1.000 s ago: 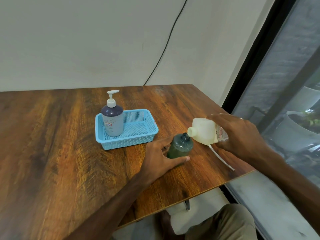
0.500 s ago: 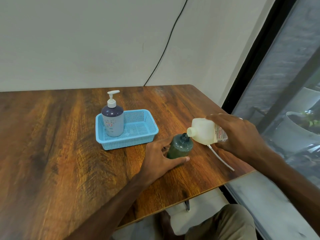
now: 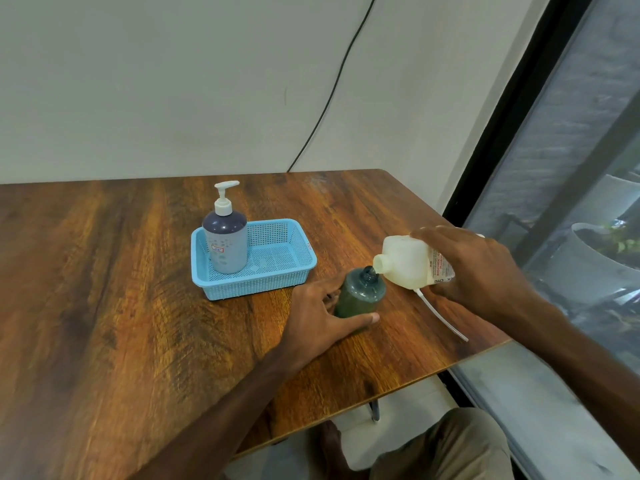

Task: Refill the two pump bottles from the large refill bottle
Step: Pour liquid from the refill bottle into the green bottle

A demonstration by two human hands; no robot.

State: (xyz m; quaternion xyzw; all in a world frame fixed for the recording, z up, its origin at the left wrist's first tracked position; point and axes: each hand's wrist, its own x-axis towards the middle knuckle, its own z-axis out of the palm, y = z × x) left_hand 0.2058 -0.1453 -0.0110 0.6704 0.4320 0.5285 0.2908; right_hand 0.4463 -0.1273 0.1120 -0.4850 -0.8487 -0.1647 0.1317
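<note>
Blue basket (image 3: 256, 292), left of centre on the wooden table (image 3: 104, 271), held the purple pump bottle (image 3: 225, 244), upright with its pump on; fill level unreadable. Your left hand (image 3: 318, 317) gripped the green bottle (image 3: 360, 296), which stood just right of the basket with its neck open. Your right hand (image 3: 474, 271) clasped the tipped refill bottle (image 3: 405, 263), spout at that neck. The pump tube (image 3: 440, 313) lay loose beneath. Judged: one fill under way, with refitting the pump left to do.
</note>
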